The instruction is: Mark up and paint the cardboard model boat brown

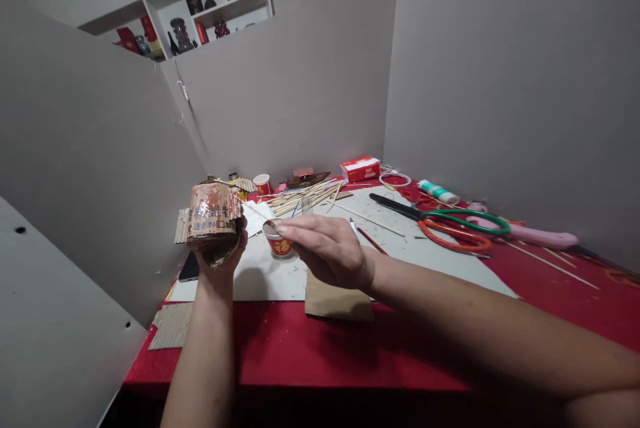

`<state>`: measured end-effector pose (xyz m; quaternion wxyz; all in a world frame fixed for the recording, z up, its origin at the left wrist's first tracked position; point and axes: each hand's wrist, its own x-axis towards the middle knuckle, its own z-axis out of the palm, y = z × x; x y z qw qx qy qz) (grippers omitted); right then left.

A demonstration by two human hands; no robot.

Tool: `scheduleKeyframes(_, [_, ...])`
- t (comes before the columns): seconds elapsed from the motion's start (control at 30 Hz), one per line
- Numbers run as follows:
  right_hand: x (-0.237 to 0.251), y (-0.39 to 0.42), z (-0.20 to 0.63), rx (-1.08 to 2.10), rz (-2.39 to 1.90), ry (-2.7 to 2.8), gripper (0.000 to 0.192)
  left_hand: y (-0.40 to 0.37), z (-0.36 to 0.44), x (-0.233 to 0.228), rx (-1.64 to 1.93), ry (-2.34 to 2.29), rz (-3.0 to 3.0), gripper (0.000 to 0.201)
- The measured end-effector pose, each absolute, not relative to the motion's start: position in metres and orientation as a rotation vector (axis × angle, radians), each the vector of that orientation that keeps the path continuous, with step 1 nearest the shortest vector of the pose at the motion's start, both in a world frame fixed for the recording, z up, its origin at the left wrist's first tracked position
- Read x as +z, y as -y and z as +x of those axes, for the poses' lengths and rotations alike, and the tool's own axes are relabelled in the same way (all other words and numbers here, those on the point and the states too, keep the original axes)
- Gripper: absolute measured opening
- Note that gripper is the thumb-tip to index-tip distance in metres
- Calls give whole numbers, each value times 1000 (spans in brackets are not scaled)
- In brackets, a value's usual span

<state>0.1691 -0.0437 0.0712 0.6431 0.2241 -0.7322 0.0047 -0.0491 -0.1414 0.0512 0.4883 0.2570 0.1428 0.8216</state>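
Note:
My left hand (239, 246) is raised at the left, wrapped round the underside of a small cardboard model (214, 211). The model has a curved, glossy brown top with printed characters and corrugated flaps at its sides. My right hand (327, 248) has its fingers pressed together, with a thin pale stick (256, 212) running from the fingertips toward the model. Whether the stick has a brush tip, I cannot tell. Just under those fingertips stands a red paper cup (281, 245) with a gold character, its mouth partly covered by the fingers.
A pale board (425, 248) lies on the red tablecloth (280, 355). Behind are many thin sticks (305, 198), a model boat (306, 179) and a red box (361, 169). Scissors (445, 220) and a white-green tube (438, 192) lie right. Grey panels (300, 81) enclose the table.

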Motion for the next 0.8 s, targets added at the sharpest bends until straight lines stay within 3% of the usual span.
scheduleKeyframes(0.8, [65,48,171,-55,594,1680,30,143,-44,57,2071,-375,598,62])
